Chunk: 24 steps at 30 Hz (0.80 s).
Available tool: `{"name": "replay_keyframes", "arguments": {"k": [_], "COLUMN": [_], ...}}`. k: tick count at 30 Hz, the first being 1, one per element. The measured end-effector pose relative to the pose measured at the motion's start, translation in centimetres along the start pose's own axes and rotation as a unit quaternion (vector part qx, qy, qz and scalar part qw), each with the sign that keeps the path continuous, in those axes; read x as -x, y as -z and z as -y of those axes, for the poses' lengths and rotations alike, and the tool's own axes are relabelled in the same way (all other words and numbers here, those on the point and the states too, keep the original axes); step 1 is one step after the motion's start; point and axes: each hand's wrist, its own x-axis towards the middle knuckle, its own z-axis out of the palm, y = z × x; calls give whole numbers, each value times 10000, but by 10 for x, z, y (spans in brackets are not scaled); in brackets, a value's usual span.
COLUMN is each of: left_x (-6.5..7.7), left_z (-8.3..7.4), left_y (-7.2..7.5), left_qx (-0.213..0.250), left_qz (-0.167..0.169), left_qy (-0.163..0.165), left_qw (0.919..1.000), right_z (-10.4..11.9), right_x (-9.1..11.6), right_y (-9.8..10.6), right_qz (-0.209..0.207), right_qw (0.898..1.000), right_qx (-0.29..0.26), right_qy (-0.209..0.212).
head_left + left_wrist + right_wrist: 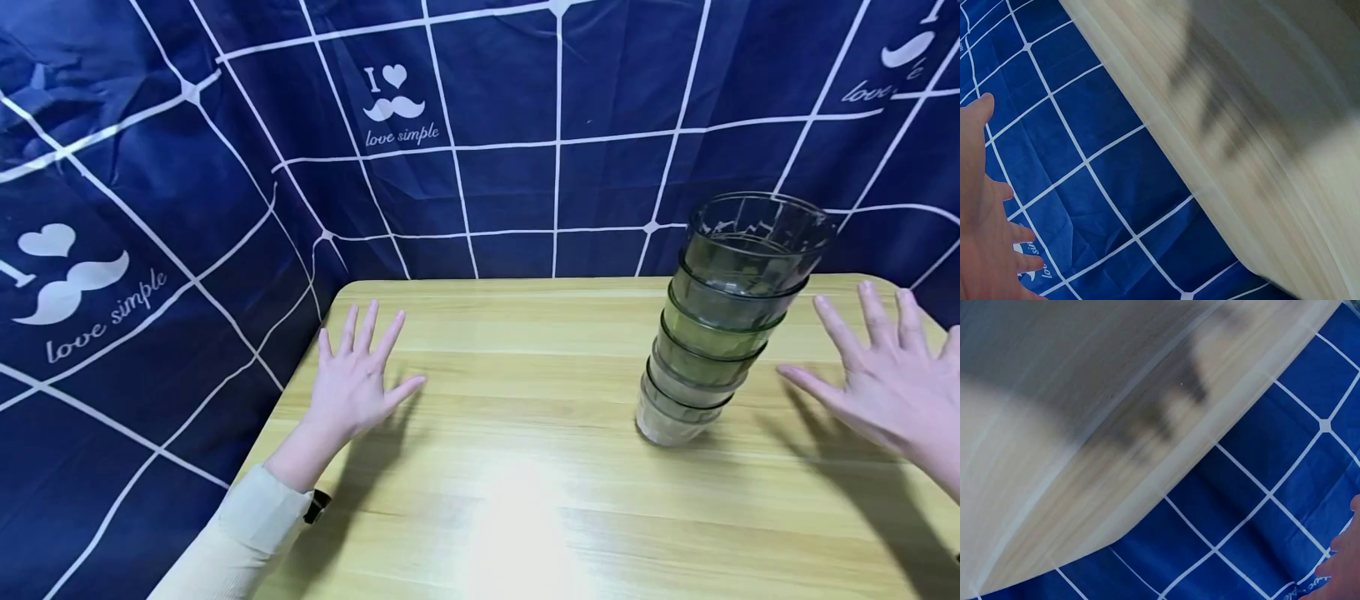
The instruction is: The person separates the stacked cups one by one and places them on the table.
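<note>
A tall stack of several clear glass cups [716, 325], some smoky grey and some greenish, stands on the right part of the wooden table in the head view. My right hand [892, 375] is spread to the right of the stack, apart from it, fingers straight and holding nothing. Over the table's left side my left hand [352, 387] is also spread with nothing in it. In the left wrist view part of the left hand [988, 212] shows at the left edge. Only a sliver of the right hand [1338, 562] appears at the right wrist view's lower right.
The light wooden table [510, 375] has rounded back corners. Dark blue cloth [495, 92] with white grid lines and printed lettering hangs behind it and along its left side. A bright glare patch [521, 525] lies on the table's near middle.
</note>
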Motion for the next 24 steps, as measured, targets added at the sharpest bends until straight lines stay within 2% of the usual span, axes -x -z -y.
{"name": "replay_keyframes", "arguments": {"k": [7,13,19,24], "left_x": [-1,0,5,9], "left_z": [-3,-5,-4,-2], "left_y": [0,-6,-17,-24], "left_qx": [-10,22,112,126], "left_qz": [56,61,44,-19], "left_qy": [9,-9,42,89], "left_qw": [10000,10000,9999,9999], "right_z": [1,11,27,37], "right_x": [1,8,19,27], "right_y": [4,5,-4,-16], "right_qz": [-12,185,364,465], "right_qw": [9998,9989,9943,9832], "right_qx": [132,116,-531,-1495], "right_qy": [166,425,854,942]}}
